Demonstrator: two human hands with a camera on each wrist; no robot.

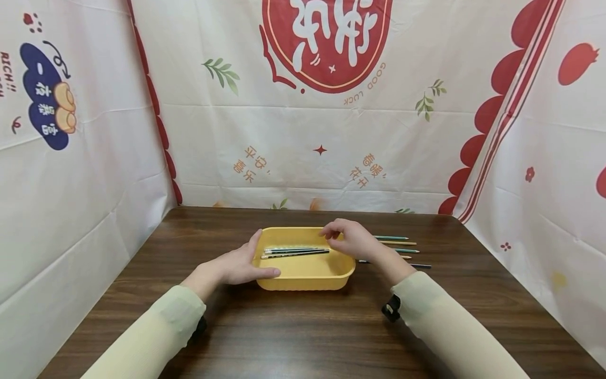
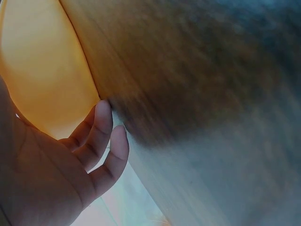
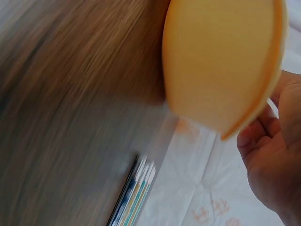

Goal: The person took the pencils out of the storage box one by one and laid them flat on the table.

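A yellow plastic tray [image 1: 303, 283] with rounded corners stands on the brown table. Several pencils [image 1: 303, 253] lie side by side in it, towards the left. My left hand [image 1: 236, 265] holds the tray's left end, the thumb over the front rim and the fingers bent along the outer wall, as the left wrist view shows. Over the tray's right rear part hovers my right hand [image 1: 351, 243], fingers loosely curled and nothing visible between them. More pencils [image 1: 408, 250] lie roughly parallel on the table right of the tray, partly hidden by the right forearm.
The wood-grain table [image 1: 303, 337] stretches around the tray. White printed cloth [image 1: 303, 126] hangs behind it and along both sides. A dark band [image 1: 391, 308] shows at the right wrist. The wrist views are blurred over the table.
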